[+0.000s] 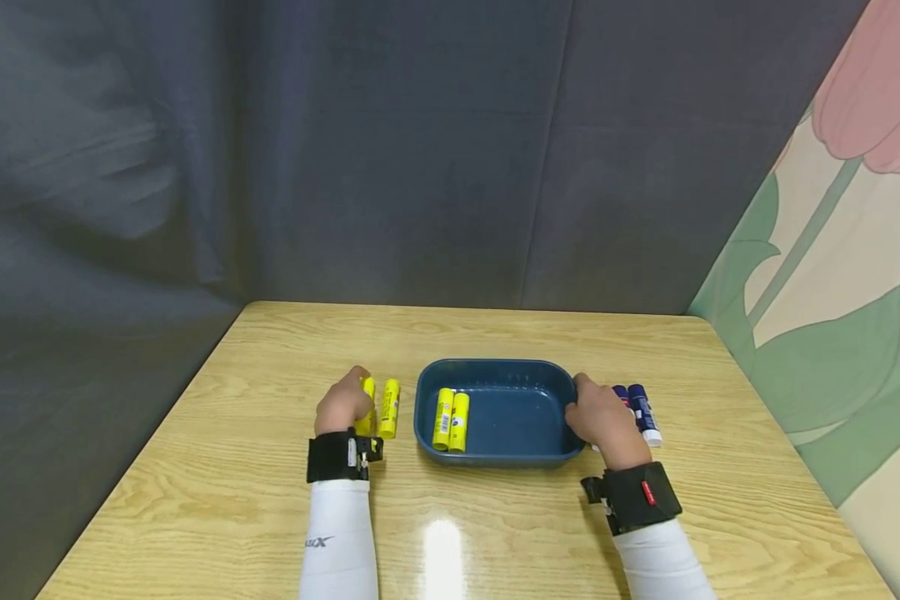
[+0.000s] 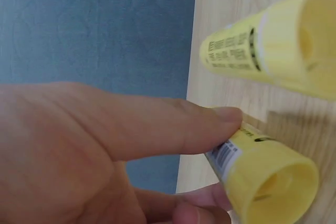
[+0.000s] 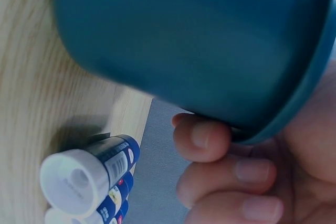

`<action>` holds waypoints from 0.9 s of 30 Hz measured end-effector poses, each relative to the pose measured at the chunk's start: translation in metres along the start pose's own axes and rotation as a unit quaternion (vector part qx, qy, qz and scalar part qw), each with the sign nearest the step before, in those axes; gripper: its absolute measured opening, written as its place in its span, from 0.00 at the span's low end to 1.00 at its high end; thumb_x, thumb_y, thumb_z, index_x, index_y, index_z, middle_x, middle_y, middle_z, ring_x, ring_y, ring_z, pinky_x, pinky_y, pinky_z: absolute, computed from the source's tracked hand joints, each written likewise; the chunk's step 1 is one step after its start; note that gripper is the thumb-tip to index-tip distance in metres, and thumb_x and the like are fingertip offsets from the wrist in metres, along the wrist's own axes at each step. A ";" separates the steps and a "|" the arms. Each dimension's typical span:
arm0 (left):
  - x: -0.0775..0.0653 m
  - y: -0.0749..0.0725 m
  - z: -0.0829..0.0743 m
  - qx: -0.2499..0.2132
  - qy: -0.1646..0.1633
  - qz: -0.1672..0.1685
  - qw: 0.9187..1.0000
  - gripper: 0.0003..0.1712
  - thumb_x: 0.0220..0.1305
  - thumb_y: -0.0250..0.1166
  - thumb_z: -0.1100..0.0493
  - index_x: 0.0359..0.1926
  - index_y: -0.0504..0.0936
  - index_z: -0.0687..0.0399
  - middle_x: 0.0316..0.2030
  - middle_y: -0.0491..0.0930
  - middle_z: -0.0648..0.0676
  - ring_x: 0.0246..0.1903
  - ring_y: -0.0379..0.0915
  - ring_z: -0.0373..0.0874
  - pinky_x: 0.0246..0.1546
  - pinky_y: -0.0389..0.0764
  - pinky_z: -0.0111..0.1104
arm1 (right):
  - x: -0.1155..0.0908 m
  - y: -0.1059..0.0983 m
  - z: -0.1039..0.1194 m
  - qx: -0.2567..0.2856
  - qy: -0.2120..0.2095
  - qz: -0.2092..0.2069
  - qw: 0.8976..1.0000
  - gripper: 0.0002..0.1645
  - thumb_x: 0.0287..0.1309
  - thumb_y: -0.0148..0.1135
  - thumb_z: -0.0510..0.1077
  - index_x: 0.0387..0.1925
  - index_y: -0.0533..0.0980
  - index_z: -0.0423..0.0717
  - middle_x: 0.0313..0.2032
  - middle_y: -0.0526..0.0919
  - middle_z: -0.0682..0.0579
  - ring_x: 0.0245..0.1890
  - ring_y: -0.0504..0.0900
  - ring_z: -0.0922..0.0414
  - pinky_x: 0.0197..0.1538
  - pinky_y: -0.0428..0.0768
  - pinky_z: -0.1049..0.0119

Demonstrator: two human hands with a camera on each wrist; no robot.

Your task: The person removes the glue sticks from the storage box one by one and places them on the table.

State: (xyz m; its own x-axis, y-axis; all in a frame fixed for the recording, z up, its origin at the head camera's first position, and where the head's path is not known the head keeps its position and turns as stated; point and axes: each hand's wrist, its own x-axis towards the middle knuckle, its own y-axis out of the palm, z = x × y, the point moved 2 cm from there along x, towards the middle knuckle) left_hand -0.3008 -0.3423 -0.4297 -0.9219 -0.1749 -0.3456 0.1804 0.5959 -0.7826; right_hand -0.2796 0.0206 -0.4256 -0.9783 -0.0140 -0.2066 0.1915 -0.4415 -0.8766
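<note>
My left hand [image 1: 342, 403] pinches a yellow glue stick [image 2: 268, 169] between thumb and fingers, left of the tray. A second yellow glue stick [image 1: 390, 408] lies on the table just right of that hand. My right hand [image 1: 602, 417] grips the right end of a dark blue oval-cornered tray [image 1: 495, 460]; in the right wrist view its fingers [image 3: 205, 136] curl under the rim. Inside the tray, at its left end, two yellow glue sticks [image 1: 443, 419] lie side by side.
Several navy glue sticks [image 1: 644, 412] with white ends lie right of the tray, partly hidden behind my right hand. All this stands on a wooden table [image 1: 270, 517]. A dark grey curtain [image 1: 420, 167] hangs behind it, and a flower-patterned wall hanging [image 1: 832, 333] borders the right.
</note>
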 end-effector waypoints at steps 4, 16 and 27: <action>0.003 0.003 0.000 -0.003 0.001 -0.002 1.000 0.34 0.58 0.54 0.67 0.67 0.62 0.49 0.53 0.74 0.64 0.39 0.70 0.53 0.28 0.69 0.36 | 0.000 0.000 0.000 0.000 0.000 -0.001 1.000 0.31 0.59 0.49 0.38 0.63 0.59 0.31 0.52 0.72 0.27 0.37 0.76 0.46 0.32 0.78 0.55; 0.001 0.000 -0.004 -0.002 0.015 -0.006 1.000 0.31 0.63 0.49 0.65 0.69 0.61 0.51 0.62 0.66 0.66 0.49 0.68 0.55 0.31 0.69 0.38 | -0.001 0.001 0.000 0.000 -0.001 -0.005 1.000 0.31 0.59 0.48 0.37 0.63 0.60 0.30 0.53 0.71 0.27 0.41 0.77 0.44 0.39 0.78 0.48; 0.003 0.001 -0.002 -0.020 0.012 -0.015 1.000 0.32 0.59 0.51 0.68 0.66 0.63 0.53 0.58 0.70 0.65 0.45 0.69 0.55 0.32 0.71 0.38 | 0.001 0.001 0.000 -0.002 0.000 -0.004 1.000 0.31 0.59 0.48 0.37 0.63 0.59 0.30 0.54 0.71 0.27 0.42 0.77 0.43 0.41 0.78 0.46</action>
State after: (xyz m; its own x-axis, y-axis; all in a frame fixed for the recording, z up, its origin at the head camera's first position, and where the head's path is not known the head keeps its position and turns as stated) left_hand -0.3044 -0.3409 -0.4301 -0.9345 -0.1752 -0.3098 0.1394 0.6208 -0.7715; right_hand -0.2803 0.0198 -0.4269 -0.9799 -0.0101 -0.1991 0.1833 -0.4373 -0.8804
